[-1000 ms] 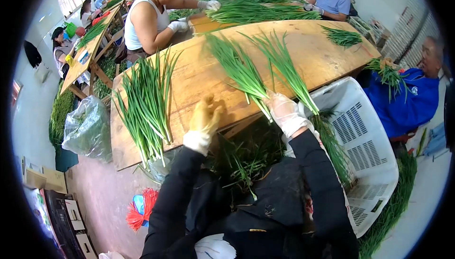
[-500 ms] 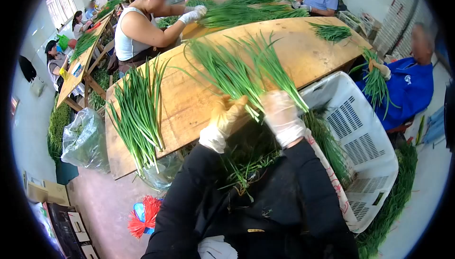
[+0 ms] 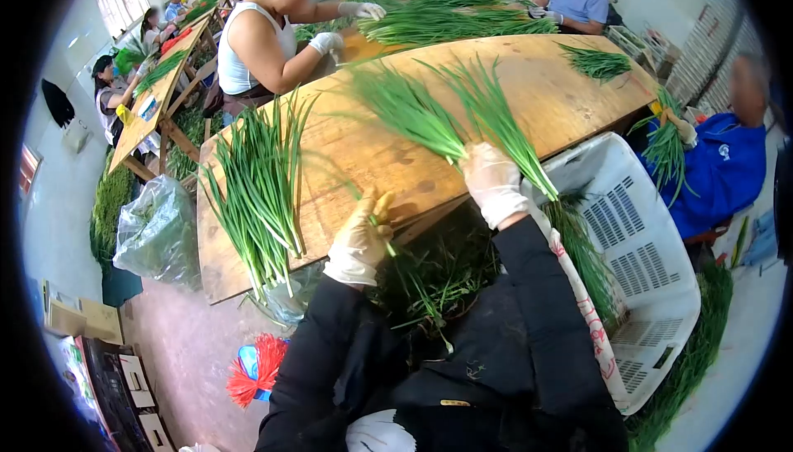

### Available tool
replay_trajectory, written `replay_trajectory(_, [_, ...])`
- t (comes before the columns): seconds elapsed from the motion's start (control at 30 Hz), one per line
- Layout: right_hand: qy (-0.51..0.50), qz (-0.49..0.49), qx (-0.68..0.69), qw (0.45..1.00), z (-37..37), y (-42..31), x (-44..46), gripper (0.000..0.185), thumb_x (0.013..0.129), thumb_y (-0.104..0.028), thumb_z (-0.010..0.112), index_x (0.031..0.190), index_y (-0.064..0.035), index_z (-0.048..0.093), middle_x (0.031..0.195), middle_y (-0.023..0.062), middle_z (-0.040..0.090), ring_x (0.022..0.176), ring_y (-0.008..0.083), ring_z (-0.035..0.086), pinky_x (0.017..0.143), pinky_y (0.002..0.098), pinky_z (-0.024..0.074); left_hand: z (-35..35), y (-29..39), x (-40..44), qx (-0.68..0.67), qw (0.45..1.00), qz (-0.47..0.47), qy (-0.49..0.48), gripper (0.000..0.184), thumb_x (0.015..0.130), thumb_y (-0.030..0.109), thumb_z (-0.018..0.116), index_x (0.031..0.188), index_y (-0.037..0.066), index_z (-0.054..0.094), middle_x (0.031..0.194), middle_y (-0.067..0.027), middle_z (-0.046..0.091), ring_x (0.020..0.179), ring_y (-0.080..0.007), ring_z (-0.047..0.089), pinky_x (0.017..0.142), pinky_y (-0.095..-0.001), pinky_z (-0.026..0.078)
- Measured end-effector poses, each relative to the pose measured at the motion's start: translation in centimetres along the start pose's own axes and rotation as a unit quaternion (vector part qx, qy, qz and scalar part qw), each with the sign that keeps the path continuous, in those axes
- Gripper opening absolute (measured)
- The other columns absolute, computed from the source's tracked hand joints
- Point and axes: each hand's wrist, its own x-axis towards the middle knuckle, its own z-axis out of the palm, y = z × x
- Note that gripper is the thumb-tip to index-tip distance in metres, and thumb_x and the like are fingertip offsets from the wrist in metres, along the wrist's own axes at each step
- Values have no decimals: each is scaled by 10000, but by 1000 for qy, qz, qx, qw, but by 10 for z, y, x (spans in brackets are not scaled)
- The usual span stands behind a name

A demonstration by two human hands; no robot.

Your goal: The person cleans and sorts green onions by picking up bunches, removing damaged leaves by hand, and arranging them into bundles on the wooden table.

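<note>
My right hand (image 3: 493,185), in a white glove, is closed around the pale stem ends of a bunch of chives (image 3: 409,113). The leaves spread away over the wooden table and are blurred at the tips. My left hand (image 3: 361,237), in a yellowish glove, pinches a thin chive strand (image 3: 391,249) beside the table's near edge. Next to my right hand, a smaller bunch of chives (image 3: 498,117) lies on the wood. A bigger pile of chives (image 3: 258,192) rests at the table's left end, stems toward me.
A white plastic crate (image 3: 636,245) containing chives stands at my right. Loose trimmings (image 3: 446,274) lie below the wooden table's edge (image 3: 330,249). Across the table a person in a white top (image 3: 256,47) handles chives. A person in blue (image 3: 702,163) holds a bunch at right.
My left hand has pulled left and down, away from the bunch, with a thin strand in its fingers. My right hand keeps the bunch. The view has shifted slightly.
</note>
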Motion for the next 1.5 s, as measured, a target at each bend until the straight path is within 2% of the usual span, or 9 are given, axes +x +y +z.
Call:
replay_trajectory(0.2, [-44, -186, -88, 978, -27, -77, -48, 163, 779, -201, 541, 777, -39, 552, 708, 59, 522, 747, 209, 537, 619, 341, 454, 2, -18, 7, 50, 994, -6, -99, 285, 815, 240, 553, 1011, 36, 516, 979, -59, 568, 886, -173, 539, 736, -274, 429])
replay_trajectory(0.33, [-189, -219, 425, 858, -54, -52, -46, 347, 859, -361, 428, 992, -75, 572, 894, 85, 601, 886, 236, 562, 794, 320, 445, -14, -15, 2, 56, 990, -46, -117, 311, 848, 111, 460, 1123, -32, 454, 1004, -147, 563, 913, -228, 544, 802, -335, 452])
replay_trajectory(0.4, [-182, 99, 484, 850, -55, -41, -42, 356, 853, -378, 432, 846, -63, 597, 800, 93, 611, 737, 238, 590, 716, 324, 462, -17, -14, -3, 28, 990, -66, -123, 326, 852, 112, 442, 1134, -51, 440, 1024, -166, 554, 924, -247, 544, 806, -351, 445])
replay_trajectory(0.7, [-56, 59, 165, 983, -29, -45, -80, 399, 838, -400, 436, 672, -56, 549, 675, 94, 580, 558, 225, 551, 507, 340, 437, -34, -15, -19, -5, 988, -53, -143, 385, 842, 100, 392, 1196, -48, 360, 1143, -177, 477, 1027, -290, 483, 868, -450, 385])
replay_trajectory(0.9, [-366, 172, 539, 739, -24, -75, -94, 301, 840, -330, 501, 818, -42, 585, 651, 35, 538, 593, 103, 495, 560, 238, 406, -38, -26, -24, -69, 966, -58, -241, 417, 849, 215, 462, 1184, -20, 378, 1160, -148, 473, 1060, -280, 464, 906, -428, 367])
replay_trajectory(1.0, [-188, -152, 322, 915, -26, -88, -102, 301, 833, -327, 489, 761, -49, 579, 659, 87, 561, 608, 199, 543, 591, 316, 421, -32, -28, -36, 42, 982, -53, -174, 458, 802, 255, 565, 1158, 6, 424, 1078, -129, 534, 1018, -241, 497, 875, -352, 402])
replay_trajectory(1.13, [-361, 164, 425, 814, -57, -78, -63, 435, 815, -431, 460, 673, -41, 588, 594, 92, 579, 568, 251, 565, 562, 363, 447, -35, -23, -36, -26, 992, -43, -112, 364, 852, 204, 488, 1165, 30, 421, 721, -1, 484, 607, -120, 471, 595, -266, 450])
replay_trajectory(1.2, [-206, 37, 84, 974, -27, -69, -39, 471, 815, -477, 425, 687, -61, 603, 639, 117, 593, 623, 263, 597, 557, 356, 464, -32, -20, -38, -81, 989, -51, -114, 397, 857, 256, 480, 1178, 34, 406, 694, 20, 457, 567, -64, 427, 532, -196, 404])
replay_trajectory(1.5, [-430, 153, 228, 860, -15, -60, 14, 344, 855, -282, 430, 700, -38, 617, 702, 105, 622, 620, 243, 592, 580, 348, 446, -35, -9, -25, -84, 991, -43, -91, 326, 858, 227, 487, 1122, 46, 428, 694, 31, 440, 516, -43, 396, 416, -148, 349])
